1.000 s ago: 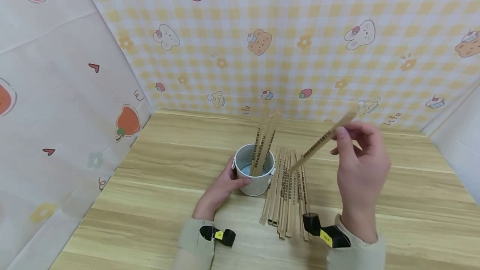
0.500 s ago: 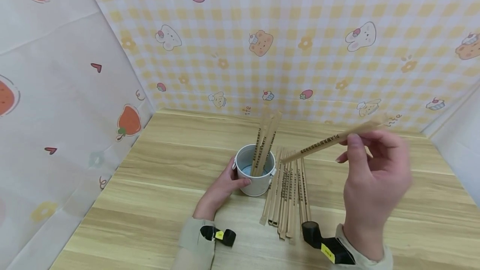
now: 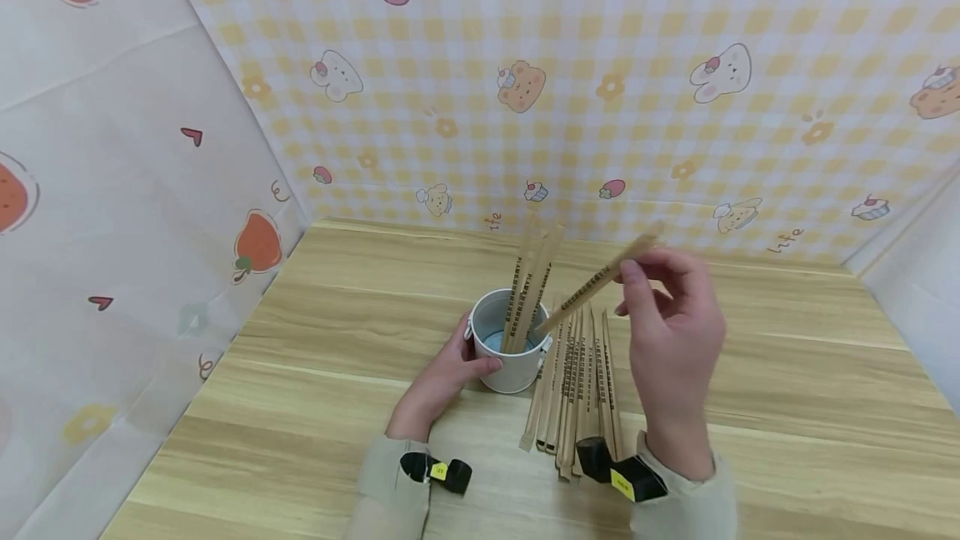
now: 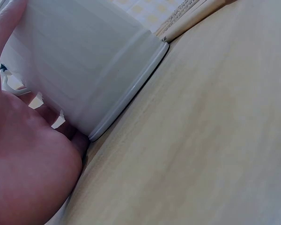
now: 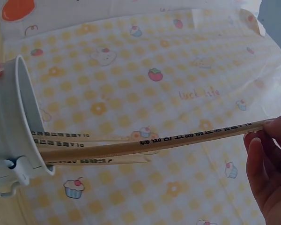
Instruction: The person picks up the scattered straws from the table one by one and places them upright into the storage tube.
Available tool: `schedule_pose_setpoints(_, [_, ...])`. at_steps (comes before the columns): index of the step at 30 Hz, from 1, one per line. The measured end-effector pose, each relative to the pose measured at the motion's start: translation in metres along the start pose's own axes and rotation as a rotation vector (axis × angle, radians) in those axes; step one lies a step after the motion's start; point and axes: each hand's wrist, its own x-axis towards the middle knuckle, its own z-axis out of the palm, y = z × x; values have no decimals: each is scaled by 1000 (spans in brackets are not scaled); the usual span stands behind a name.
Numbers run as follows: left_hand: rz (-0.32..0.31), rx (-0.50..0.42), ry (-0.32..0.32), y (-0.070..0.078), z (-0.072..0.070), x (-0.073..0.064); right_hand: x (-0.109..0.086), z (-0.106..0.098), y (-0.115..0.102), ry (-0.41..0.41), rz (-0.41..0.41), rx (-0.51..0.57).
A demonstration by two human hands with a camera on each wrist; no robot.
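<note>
A small white metal bucket (image 3: 510, 369) stands on the table, with several paper-wrapped straws (image 3: 531, 290) leaning upright in it. My left hand (image 3: 450, 369) grips the bucket's left side, thumb across the front; in the left wrist view the palm (image 4: 33, 159) lies close to its wall (image 4: 84, 61). Between thumb and fingers my right hand (image 3: 675, 340) pinches one wrapped straw (image 3: 596, 283) near its upper end. That straw slants down to the left, its lower tip at the bucket's mouth. The right wrist view has this straw (image 5: 178, 140) reaching just inside the rim (image 5: 30, 108).
Right of the bucket, a loose row of several more wrapped straws (image 3: 577, 407) lies on the wooden table (image 3: 300, 407). A yellow checked cloth (image 3: 450, 48) hangs behind the table, and a white printed cloth (image 3: 135, 215) hangs at the left.
My right hand first swung right, tilting the straw flatter, then came back left, bringing the straw's lower tip from above the row to the bucket's mouth. My left hand stays on the bucket.
</note>
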Motion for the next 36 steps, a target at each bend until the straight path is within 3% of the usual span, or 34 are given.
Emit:
schedule_pose_setpoints(4, [-3, 1, 2, -1, 0, 0, -1, 6, 8, -76, 26, -94])
schedule_pose_setpoints(13, [0, -7, 1, -2, -1, 1, -4, 13, 53, -176, 40, -259])
schedule_pose_setpoints(20, [-8, -9, 4, -2, -1, 1, -7, 18, 65, -263, 36, -392])
schedule_pose_setpoints(29, [-4, -10, 0, -4, -2, 1, -9, 20, 78, -318, 24, -438])
schedule_pose_setpoints(36, [-2, -17, 2, -5, -2, 2, -10, 21, 86, -383, 85, -467])
